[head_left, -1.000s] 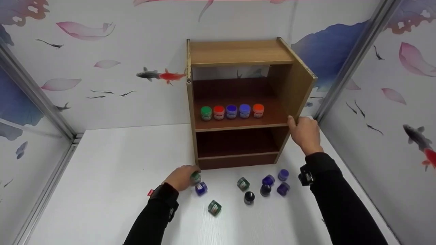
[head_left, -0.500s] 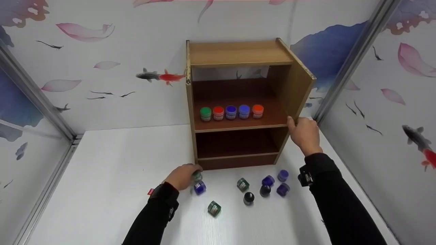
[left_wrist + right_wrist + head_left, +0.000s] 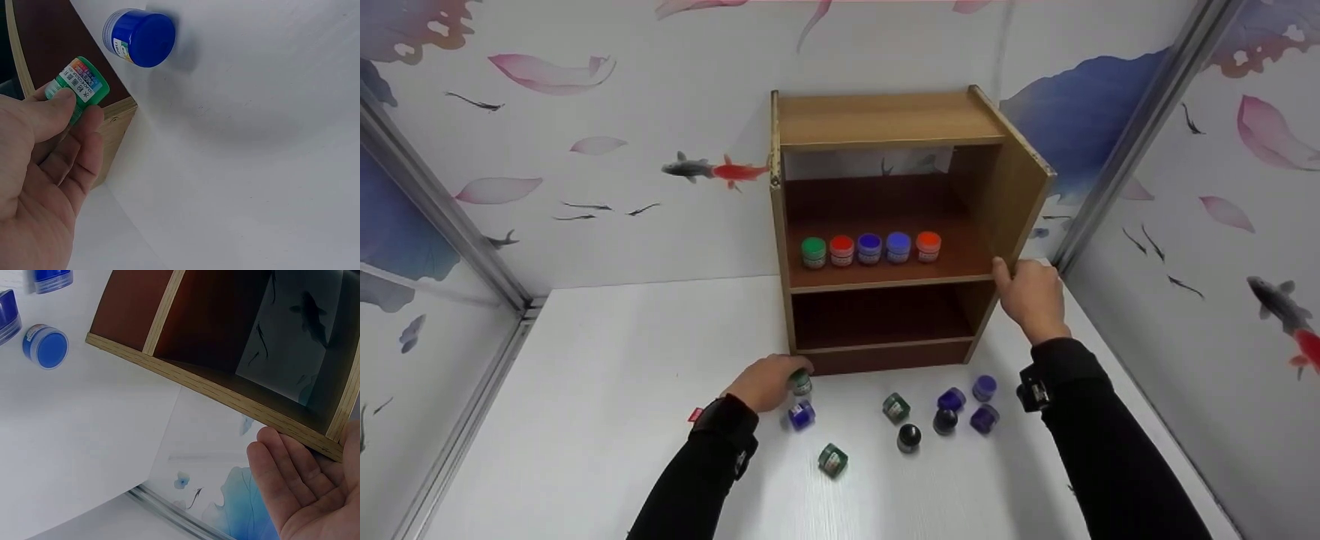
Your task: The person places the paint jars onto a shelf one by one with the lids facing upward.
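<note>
My left hand [image 3: 765, 384] pinches a small green paint jar [image 3: 84, 84] between thumb and fingers, close to the front left bottom corner of a wooden shelf unit [image 3: 885, 356]. The jar's printed label shows in the left wrist view. Just in front of that hand, a blue paint jar [image 3: 801, 415] lies tipped on its side. On the other side, my right hand [image 3: 1033, 298] grips the unit's right side panel [image 3: 214, 396] at middle-shelf height, thumb at the front edge and fingers along the outside.
Several paint jars, among them a green one [image 3: 832, 460], a black-looking one [image 3: 909, 437] and a purple one [image 3: 984, 419], lie about the white table [image 3: 645, 360]. A row of lidded jars [image 3: 869, 248] stands on the middle shelf. Patterned walls [image 3: 607, 225] enclose the table.
My left hand has shifted slightly up and to the right with the green paint jar, nearer the unit's corner. The right hand keeps its hold on the side panel.
</note>
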Motion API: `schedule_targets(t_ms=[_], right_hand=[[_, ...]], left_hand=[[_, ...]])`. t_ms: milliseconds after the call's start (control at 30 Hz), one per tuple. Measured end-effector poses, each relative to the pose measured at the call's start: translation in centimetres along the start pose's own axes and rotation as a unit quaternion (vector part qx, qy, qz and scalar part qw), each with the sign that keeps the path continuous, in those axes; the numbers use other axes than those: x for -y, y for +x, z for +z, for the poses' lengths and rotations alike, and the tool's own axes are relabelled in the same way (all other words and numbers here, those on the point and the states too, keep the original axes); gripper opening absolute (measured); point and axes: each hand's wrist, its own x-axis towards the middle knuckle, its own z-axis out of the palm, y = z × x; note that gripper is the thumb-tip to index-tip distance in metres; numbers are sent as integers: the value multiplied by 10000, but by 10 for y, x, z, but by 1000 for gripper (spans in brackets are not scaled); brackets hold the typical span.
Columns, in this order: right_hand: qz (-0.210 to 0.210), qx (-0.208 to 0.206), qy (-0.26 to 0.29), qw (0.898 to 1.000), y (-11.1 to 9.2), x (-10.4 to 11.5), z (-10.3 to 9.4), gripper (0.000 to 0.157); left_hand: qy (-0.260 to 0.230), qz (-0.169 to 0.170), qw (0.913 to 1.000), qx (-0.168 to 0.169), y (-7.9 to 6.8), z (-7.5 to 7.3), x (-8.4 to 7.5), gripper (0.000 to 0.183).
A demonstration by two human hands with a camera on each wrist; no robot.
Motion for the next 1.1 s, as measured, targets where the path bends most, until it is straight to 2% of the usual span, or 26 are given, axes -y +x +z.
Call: schedule_targets(t_ms=[300, 467, 567, 833, 1100], right_hand=[[-72, -27, 97, 9999, 0, -2, 1, 51], [-94, -61, 95, 9999, 0, -2, 1, 51], [-76, -61, 111, 9999, 0, -2, 1, 51], [-36, -27, 127, 9999, 0, -3, 1, 51], [-48, -22, 85, 9999, 1, -4, 3, 50]], left_hand=[[69, 322, 9995, 18, 4, -5, -3, 38], [86, 299, 9994, 163, 5, -11, -10, 39], [119, 293, 9992, 255, 6, -15, -18, 43], [513, 681, 9960, 285, 8, -20, -39, 37], [752, 826, 9931, 343, 11, -23, -63, 37]])
